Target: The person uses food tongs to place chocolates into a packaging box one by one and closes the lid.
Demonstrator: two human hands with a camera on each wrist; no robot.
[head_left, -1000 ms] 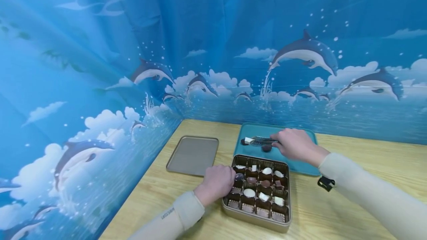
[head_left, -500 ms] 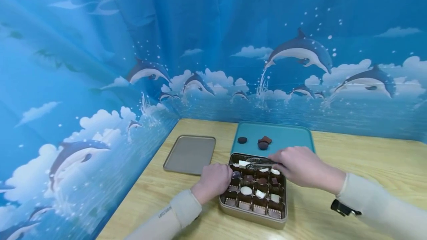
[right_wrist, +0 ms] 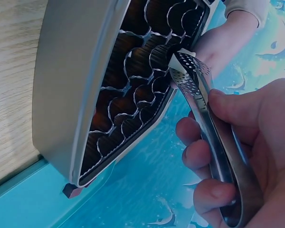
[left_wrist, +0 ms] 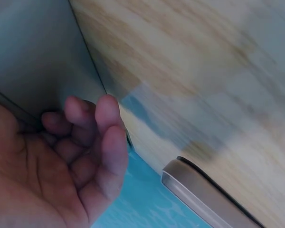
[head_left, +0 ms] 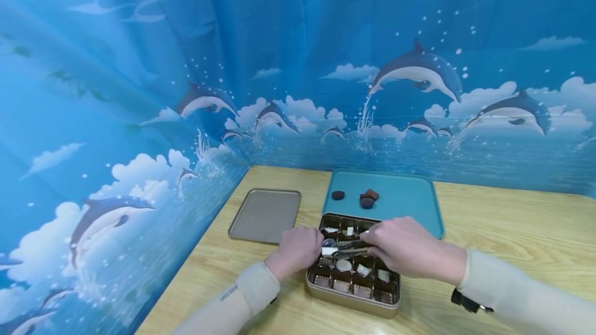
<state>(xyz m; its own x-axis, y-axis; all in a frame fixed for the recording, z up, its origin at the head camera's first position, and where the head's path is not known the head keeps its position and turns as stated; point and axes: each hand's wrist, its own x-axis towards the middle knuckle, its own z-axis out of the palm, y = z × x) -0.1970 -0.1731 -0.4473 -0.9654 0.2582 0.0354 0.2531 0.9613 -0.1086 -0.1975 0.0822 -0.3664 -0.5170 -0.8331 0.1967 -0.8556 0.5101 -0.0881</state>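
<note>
My right hand [head_left: 402, 247] grips metal tongs [right_wrist: 223, 152] with perforated tips, which pinch a white chocolate piece [head_left: 329, 251]. The tongs reach leftward over an open metal tin [head_left: 349, 305] with a dark divided insert. The white piece is over the tin's left column, close beside my left hand [head_left: 298, 249]. Several white and brown chocolates sit in the compartments; the nearest row shows bare, ridged bottoms. My left hand holds the tin's left side, its curled fingers [left_wrist: 107, 114] against the outer wall in the left wrist view, thumb hidden there.
A flat metal lid [head_left: 265, 216] lies left of the tin on the wooden table [head_left: 503, 221]. Behind the tin is a teal tray [head_left: 405, 190] bearing a dark round chocolate [head_left: 338, 195] and a small cluster of chocolates [head_left: 367, 203]. A dolphin-print curtain [head_left: 298, 66] closes off the back and left.
My right hand has brought the tongs and white piece from above the teal tray, across the tin's back row, to its left column. My left hand has stayed at the tin's side.
</note>
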